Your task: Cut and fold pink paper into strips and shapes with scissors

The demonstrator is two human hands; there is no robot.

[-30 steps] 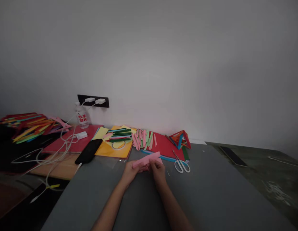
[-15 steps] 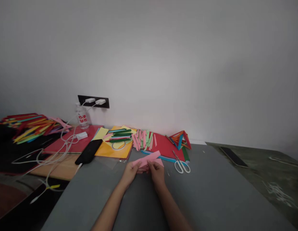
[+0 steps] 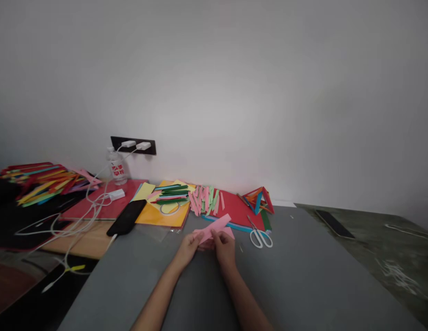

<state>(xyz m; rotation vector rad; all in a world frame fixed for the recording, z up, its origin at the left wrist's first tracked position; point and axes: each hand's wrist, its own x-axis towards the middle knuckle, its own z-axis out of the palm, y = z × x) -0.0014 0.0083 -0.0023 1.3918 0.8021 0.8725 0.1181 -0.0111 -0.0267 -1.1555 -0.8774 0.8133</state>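
Observation:
Pink paper (image 3: 218,225), in strip-like folded pieces, is held between both hands above the grey table (image 3: 269,285). My left hand (image 3: 189,246) pinches its left end, thumb on top. My right hand (image 3: 223,244) grips it on the right, thumb and fingertips close to the middle. One pink end points up and to the right, and another part shows beside my right hand. The undersides of the fingers are hidden. White-handled scissors (image 3: 260,236) lie to the right of my right hand, their blades pointing away.
Behind the hands lie a red sheet (image 3: 231,207), pink and green paper strips (image 3: 203,198) and a yellow pack (image 3: 162,216). A folded paper triangle frame (image 3: 258,201) stands at the back right. Leftward are a black phone (image 3: 127,218), white cables (image 3: 93,209) and a bottle (image 3: 117,168).
The pink paper has shifted slightly between my fingers, its raised end tilting up more steeply. Both hands stay in nearly the same place, still holding it.

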